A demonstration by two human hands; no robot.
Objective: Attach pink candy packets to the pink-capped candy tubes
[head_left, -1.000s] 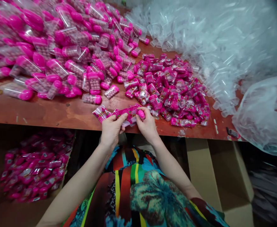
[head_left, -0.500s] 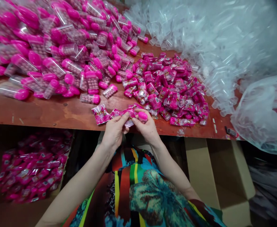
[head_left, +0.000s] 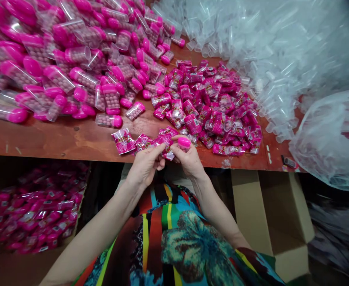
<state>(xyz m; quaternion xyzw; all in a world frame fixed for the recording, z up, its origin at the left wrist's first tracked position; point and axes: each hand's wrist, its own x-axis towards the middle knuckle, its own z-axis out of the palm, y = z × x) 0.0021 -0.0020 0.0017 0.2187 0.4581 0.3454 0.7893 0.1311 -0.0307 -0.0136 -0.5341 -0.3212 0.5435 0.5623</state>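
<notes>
My left hand [head_left: 147,163] pinches a pink printed wrapper sleeve [head_left: 164,138] between thumb and fingers at the table's front edge. Close beside it, my right hand [head_left: 189,159] is closed around a small candy bottle [head_left: 184,142]; its pink cap shows above the fingers, while its body is mostly hidden in the palm. The right fingertips also touch the sleeve's edge. More flat pink wrappers [head_left: 123,141] lie on the table just left of the sleeve.
Capped candy bottles [head_left: 85,77] are heaped at the left, wrapped ones [head_left: 210,103] in the middle. Clear empty tubes [head_left: 252,51] pile up at the right beside a plastic bag [head_left: 329,135]. Below the table [head_left: 43,139] stand a box of wrapped bottles [head_left: 40,210] and an open carton [head_left: 282,210].
The sleeve has been drawn up and bunched between my hands, and the flat wrappers have slid slightly left. My right hand still holds the bottle. The whole view has shifted a little.
</notes>
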